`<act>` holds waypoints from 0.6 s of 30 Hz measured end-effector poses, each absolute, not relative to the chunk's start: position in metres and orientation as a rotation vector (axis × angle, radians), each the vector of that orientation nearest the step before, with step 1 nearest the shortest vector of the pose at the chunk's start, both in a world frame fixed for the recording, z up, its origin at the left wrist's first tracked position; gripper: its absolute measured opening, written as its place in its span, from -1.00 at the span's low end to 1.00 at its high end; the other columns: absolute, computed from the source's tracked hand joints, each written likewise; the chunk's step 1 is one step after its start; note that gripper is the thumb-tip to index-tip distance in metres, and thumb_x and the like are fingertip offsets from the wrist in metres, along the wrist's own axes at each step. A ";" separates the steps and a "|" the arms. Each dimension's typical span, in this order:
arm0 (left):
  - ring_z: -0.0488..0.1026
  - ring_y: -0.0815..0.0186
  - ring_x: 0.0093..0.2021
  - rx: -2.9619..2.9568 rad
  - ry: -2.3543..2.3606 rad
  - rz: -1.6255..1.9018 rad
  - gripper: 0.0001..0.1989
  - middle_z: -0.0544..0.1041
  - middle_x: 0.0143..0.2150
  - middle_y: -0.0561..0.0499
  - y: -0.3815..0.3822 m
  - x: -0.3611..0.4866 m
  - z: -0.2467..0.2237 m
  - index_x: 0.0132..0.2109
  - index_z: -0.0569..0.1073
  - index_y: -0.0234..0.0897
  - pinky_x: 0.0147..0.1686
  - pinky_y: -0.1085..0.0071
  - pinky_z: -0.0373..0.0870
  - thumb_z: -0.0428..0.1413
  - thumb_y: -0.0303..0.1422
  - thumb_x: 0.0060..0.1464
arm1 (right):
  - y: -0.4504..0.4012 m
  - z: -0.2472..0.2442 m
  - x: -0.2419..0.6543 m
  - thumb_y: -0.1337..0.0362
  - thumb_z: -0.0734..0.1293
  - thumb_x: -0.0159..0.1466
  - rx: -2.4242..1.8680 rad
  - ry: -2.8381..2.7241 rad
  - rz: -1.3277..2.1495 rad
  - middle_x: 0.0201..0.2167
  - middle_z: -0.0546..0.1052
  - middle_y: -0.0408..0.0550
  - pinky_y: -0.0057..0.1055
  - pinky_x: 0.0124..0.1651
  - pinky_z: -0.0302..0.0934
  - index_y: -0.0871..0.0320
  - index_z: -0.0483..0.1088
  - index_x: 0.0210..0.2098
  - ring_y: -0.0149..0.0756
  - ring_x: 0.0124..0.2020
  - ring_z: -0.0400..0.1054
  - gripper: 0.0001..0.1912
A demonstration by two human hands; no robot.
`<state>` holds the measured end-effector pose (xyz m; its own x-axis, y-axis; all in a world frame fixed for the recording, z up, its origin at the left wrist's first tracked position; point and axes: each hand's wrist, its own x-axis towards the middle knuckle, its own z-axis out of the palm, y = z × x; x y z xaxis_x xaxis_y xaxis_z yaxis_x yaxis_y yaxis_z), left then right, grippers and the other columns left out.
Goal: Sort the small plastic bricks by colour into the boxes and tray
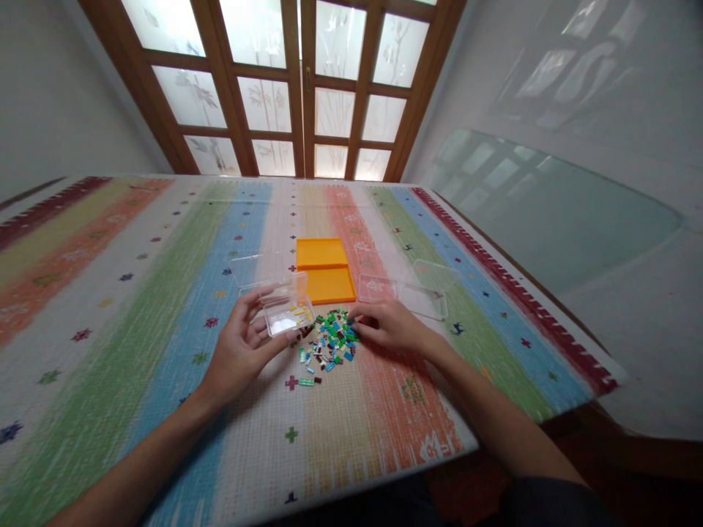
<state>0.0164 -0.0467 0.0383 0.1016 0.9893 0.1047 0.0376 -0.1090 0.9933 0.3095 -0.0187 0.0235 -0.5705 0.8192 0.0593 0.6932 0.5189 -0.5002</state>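
My left hand is closed on a clear plastic box, tilted towards me, with a few small yellow bricks in it. Just right of the box, a heap of tiny building bricks in green, blue, brown, white and tan lies on the cloth. At the heap's right edge is my right hand, its thumb and fingers bent together over the bricks. Whatever is between those fingertips, if anything, is too small to make out.
Behind the heap lies an open orange case. Another clear plastic box stands open to the right. A striped tablecloth covers the table. Beyond its far edge are wooden glazed doors, and a white wall runs along the right.
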 end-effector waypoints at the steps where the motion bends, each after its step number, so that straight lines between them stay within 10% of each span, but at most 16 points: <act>1: 0.63 0.19 -0.06 1.370 1.106 1.194 -0.35 0.51 0.16 -0.12 -0.046 0.017 0.038 0.16 0.34 -0.12 0.01 0.15 0.66 0.42 -0.28 -0.05 | -0.019 0.023 0.310 0.36 0.32 0.32 -1.259 -2.487 0.608 -0.34 0.63 -0.06 -0.44 -0.26 0.14 0.14 0.57 -0.14 -0.34 -0.37 0.42 -0.80; 18: 0.64 0.21 -0.09 1.387 1.116 1.187 -0.35 0.51 0.15 -0.11 -0.046 0.016 0.033 0.17 0.34 -0.12 -0.04 0.18 0.68 0.41 -0.28 -0.04 | -0.019 0.021 0.310 0.38 0.31 0.28 -1.153 -2.514 0.596 -0.40 0.57 -0.11 -0.46 -0.30 0.14 0.13 0.58 -0.20 -0.39 -0.44 0.32 -0.81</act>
<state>0.0160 -0.0458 0.0325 0.1082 0.9876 0.1138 0.0531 -0.1201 0.9913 0.3095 -0.0193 0.0213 -0.6277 0.7713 0.1053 0.6420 0.5894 -0.4904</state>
